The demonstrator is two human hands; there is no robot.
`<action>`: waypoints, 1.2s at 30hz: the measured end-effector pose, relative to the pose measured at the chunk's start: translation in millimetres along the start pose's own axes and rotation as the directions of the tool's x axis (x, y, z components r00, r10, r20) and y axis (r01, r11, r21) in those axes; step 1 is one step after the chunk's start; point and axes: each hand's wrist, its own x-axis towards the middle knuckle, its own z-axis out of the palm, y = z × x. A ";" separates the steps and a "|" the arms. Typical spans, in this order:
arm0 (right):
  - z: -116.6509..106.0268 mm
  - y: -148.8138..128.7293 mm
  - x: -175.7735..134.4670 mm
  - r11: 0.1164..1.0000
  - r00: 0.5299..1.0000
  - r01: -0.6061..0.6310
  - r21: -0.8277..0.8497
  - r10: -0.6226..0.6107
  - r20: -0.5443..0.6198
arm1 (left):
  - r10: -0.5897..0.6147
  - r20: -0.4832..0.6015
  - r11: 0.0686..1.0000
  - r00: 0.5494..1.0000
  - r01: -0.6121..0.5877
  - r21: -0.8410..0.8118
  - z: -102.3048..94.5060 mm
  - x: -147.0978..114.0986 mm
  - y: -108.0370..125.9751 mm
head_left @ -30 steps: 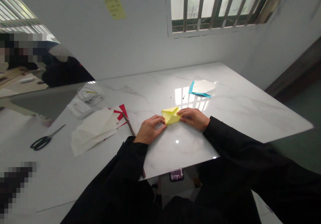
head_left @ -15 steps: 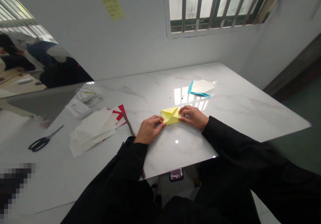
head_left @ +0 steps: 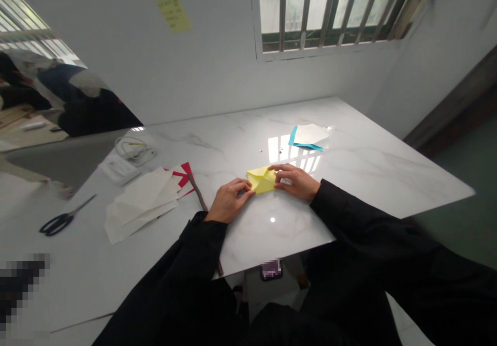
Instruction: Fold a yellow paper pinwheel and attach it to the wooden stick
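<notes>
A small yellow folded paper (head_left: 262, 180) lies on the white marbled table in front of me, its flaps meeting near the middle like an envelope. My left hand (head_left: 230, 199) pinches its left lower corner between thumb and fingers. At the right side, my right hand (head_left: 295, 180) grips the paper's edge, with the index finger stretched over the upper flap. A thin brown stick (head_left: 199, 193) passes beside and partly under my left forearm.
To the left lie white sheets (head_left: 142, 204) with red paper (head_left: 187, 170), black scissors (head_left: 64, 221) and a white power strip with cable (head_left: 120, 169). Blue and white paper (head_left: 308, 136) rests farther back. Tiny bits (head_left: 280, 151) sit near it. A phone (head_left: 271, 269) shows below the table edge.
My right index finger has moved left across the top of the yellow paper. My left hand keeps its hold, and the whole view has shifted slightly.
</notes>
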 end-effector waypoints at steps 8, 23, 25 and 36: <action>-2.0 -7.5 4.0 0.998 0.998 0.050 -0.035 -0.048 0.046 | 0.012 0.010 1.000 1.000 -0.012 0.013 0.1 0.5 1.6; 1.1 -0.6 3.4 0.997 0.996 -0.080 -0.003 0.080 0.039 | -0.024 -0.002 1.000 1.000 0.024 0.014 2.1 0.7 2.3; 0.3 -1.3 3.8 0.996 0.995 -0.087 0.001 0.087 0.046 | -0.023 0.003 1.000 1.000 0.023 0.007 1.7 0.9 3.0; -1.0 -4.6 5.1 1.000 0.996 0.006 -0.010 -0.005 0.087 | -0.018 0.012 1.000 1.000 0.018 0.021 1.4 2.5 3.0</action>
